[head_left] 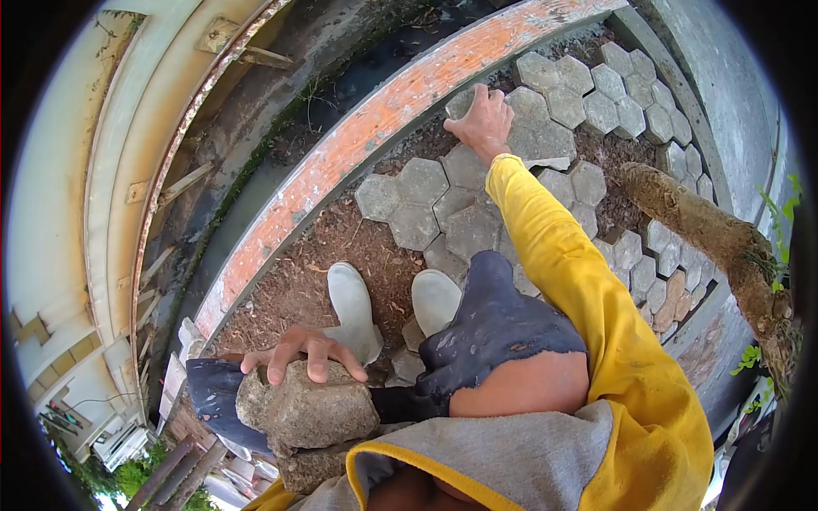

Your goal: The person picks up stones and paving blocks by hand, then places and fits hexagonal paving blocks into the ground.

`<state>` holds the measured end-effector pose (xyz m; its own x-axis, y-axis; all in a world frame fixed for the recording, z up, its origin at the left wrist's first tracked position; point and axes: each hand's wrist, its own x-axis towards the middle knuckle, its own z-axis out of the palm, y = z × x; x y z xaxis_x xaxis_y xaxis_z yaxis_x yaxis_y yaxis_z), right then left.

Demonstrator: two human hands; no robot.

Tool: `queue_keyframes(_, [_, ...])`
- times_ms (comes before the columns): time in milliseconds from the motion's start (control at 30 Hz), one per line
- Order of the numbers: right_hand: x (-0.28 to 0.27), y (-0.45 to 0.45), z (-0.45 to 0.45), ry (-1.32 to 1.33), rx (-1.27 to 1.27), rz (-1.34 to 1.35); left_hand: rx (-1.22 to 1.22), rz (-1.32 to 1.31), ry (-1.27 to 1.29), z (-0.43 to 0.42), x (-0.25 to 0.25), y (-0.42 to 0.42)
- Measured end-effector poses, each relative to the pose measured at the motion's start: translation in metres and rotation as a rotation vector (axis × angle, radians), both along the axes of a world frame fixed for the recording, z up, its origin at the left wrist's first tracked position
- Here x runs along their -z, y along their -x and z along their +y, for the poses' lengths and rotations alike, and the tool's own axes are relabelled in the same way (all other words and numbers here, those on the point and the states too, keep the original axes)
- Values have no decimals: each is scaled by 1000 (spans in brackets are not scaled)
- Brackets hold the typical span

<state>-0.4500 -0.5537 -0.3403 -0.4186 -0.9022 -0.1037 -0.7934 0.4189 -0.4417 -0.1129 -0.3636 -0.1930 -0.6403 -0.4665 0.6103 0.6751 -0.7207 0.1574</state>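
My right hand reaches far forward, its thumb and fingers curled over a grey concrete paver beside the orange-painted curb. Part of that paver is hidden under the hand. Close to my body, my left hand has its fingers bent over the edge of a rough, dirt-covered concrete paver. Another rough block sits under that one, partly covered by my shirt. Ahead of my boots, several interlocking grey pavers lie on brown soil, some of them stacked or overlapping.
The orange curb curves along the left, with a water channel beyond it. A tree trunk leans in from the right, by a concrete wall. My white boots stand on bare soil.
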Motion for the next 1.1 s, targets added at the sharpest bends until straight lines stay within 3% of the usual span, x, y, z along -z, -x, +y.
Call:
queue_keyframes(467, [14, 2, -3, -114, -156, 231, -19, -134, -142, -9, -3, -8])
queue_keyframes(533, [16, 1, 3, 52, -240, 394, -21, -134, -137, -11, 0, -8])
queue_keyframes(1000, [1, 0, -5, -245, -278, 247, -145, -219, -168, -7, -6, -9])
queue_keyframes(1100, [8, 1, 9, -107, -152, 261, -306, -229, -199, 17, 2, -7])
